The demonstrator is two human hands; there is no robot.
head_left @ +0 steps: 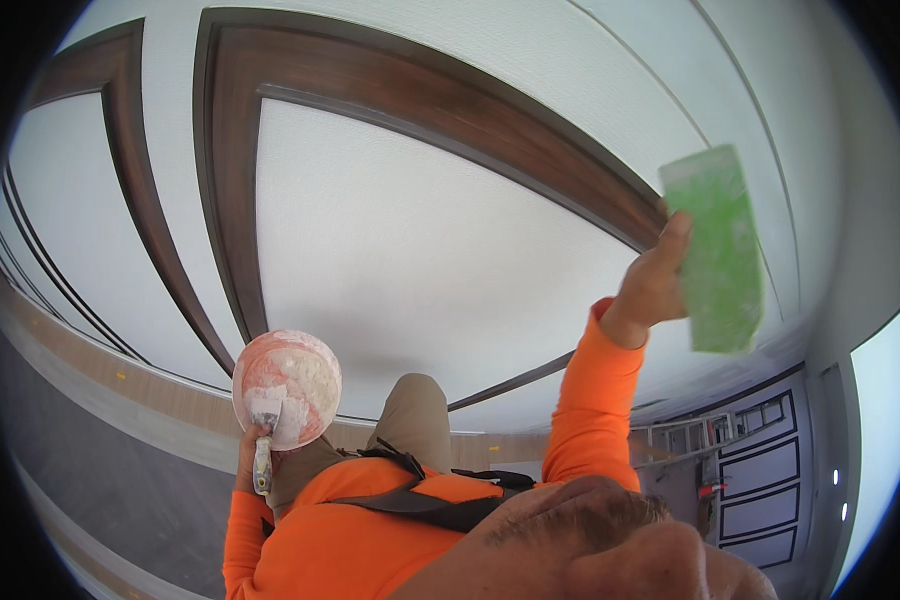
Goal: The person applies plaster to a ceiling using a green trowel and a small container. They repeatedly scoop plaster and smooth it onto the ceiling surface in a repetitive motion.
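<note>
At the lower left my left hand [248,455] is closed on the rim of a round pinkish-orange bowl [253,372], which has whitish putty smeared inside. A putty knife [263,465] lies over that rim, its blade in the bowl and its handle against the same hand. Raised at the right, my right hand [653,280] grips a flat green rectangular tool [718,260] with whitish dust on it. The thumb shows along its edge, while the other fingers are mostly hidden behind. This tool is held up near the white wall; whether it touches the surface I cannot tell.
The white wall carries dark brown frame moulding [430,90] around a pale panel [420,240]. A grey floor [140,500] with wood-toned strips runs along the left. Farther off at the right are a metal ladder [705,435] and a dark-framed panelled wall [760,490].
</note>
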